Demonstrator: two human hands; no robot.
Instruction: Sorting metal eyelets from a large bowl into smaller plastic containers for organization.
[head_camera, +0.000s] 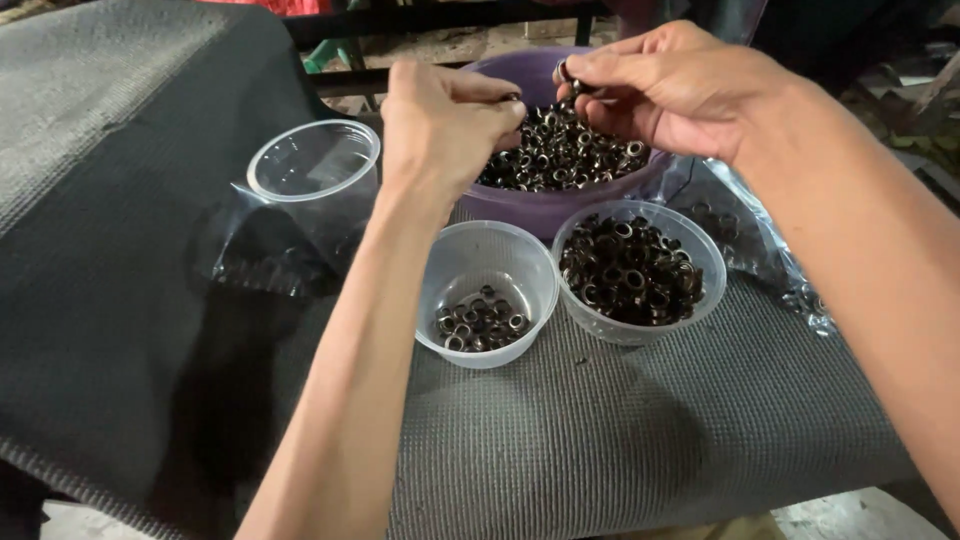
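Your left hand (445, 120) and right hand (665, 85) hover over the purple bowl (560, 205) of metal eyelets (560, 155), each w/ fingers pinched shut on an eyelet; two clear cups (487, 290) of eyelets sit just in front on the grey surface (600, 440).

The small rings (560, 150) heaped in the purple bowl (545, 205) at upper centre look like dark metal, glossy, with bright glints on their rims; the bowl itself is smooth, matt plastic. The two tubs at centre, one nearly empty (487, 262) and one full (640, 225), are clear, slightly cloudy plastic, as is the thin, shiny cup (313, 160) at left. Crinkled transparent plastic film (770, 260) lies at right. The tabletop (600, 440) wears a grey, rough, ribbed matt mat
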